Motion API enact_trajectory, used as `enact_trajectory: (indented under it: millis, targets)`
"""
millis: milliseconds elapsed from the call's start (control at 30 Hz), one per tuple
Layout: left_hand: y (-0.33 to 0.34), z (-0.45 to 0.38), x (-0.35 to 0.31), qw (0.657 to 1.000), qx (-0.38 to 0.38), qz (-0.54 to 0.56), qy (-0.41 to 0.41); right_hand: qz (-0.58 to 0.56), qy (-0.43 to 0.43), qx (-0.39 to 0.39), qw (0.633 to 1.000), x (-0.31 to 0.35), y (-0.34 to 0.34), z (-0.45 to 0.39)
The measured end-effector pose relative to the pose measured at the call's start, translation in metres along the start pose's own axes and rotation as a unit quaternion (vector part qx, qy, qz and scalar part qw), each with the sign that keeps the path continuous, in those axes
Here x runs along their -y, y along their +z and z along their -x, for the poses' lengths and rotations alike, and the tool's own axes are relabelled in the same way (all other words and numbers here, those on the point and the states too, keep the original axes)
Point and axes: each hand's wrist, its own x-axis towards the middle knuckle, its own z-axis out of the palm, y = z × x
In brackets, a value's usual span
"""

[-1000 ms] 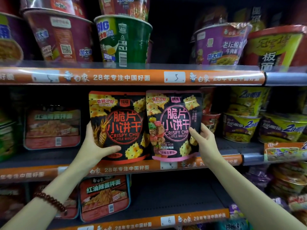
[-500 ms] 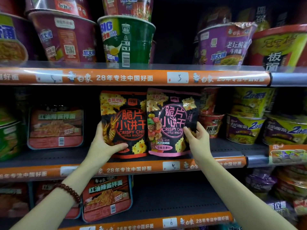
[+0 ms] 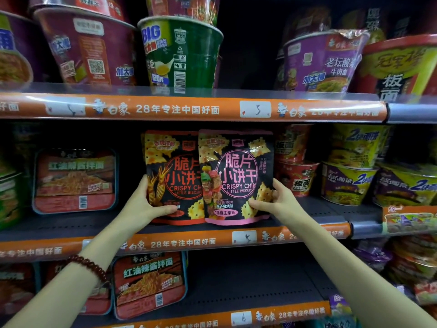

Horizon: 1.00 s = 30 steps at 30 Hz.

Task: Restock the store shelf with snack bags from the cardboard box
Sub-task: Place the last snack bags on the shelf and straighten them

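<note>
Store shelving fills the frame, three tiers edged with orange price strips. Noodle cups crowd the top tier, and flat noodle trays (image 3: 75,181) sit at mid-left. On the middle shelf (image 3: 71,223), at centre frame, two snack bags stand upright side by side: the red bag (image 3: 173,171) on the left and the pink bag (image 3: 238,176) on the right, the pink one overlapping the red one's right edge. Their bottom edges appear to rest on the shelf, just behind the strip.

The left hand (image 3: 142,207) grips the red bag's lower left edge, thumb across the front. The right hand (image 3: 281,204) grips the pink bag's lower right edge, thumb on the front and fingers behind. Both hands are closed on their bags.

The step in hand looks like placing: the bags are on the shelf but not yet let go. Next, I judge, they want a small push back and squaring up so they stand alone, then both hands release and go for more stock. The cardboard box is out of view. Bowls (image 3: 295,176) stand just right of the pink bag, so the right hand has little room.
</note>
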Motion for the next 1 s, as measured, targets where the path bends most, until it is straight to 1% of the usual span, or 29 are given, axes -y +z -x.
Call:
enact_trajectory:
  millis: [167, 367, 533, 667, 800, 1000]
  targets:
    - [0.005, -0.006, 0.005, 0.999, -0.030, -0.014, 0.006, 0.006, -0.018, -0.032, 0.999, -0.003, 0.010, -0.004]
    - [0.006, -0.007, 0.005, 0.999, -0.042, -0.029, 0.011, 0.014, -0.020, -0.034, 0.999, -0.005, 0.011, -0.007]
    - [0.006, -0.006, 0.002, 0.998, -0.057, -0.041, 0.007, 0.044, -0.026, -0.052, 0.997, -0.005, 0.015, -0.011]
    - [0.000, -0.005, 0.003, 0.997, -0.055, -0.049, -0.012, 0.057, -0.017, -0.067, 0.996, -0.008, 0.020, -0.011]
    - [-0.007, -0.004, 0.004, 0.997, -0.049, -0.054, -0.028, 0.078, -0.001, -0.064, 0.995, -0.005, 0.016, -0.010]
    - [-0.008, -0.008, 0.004, 0.997, -0.057, -0.052, -0.026, 0.105, -0.010, -0.101, 0.989, -0.008, 0.025, -0.015]
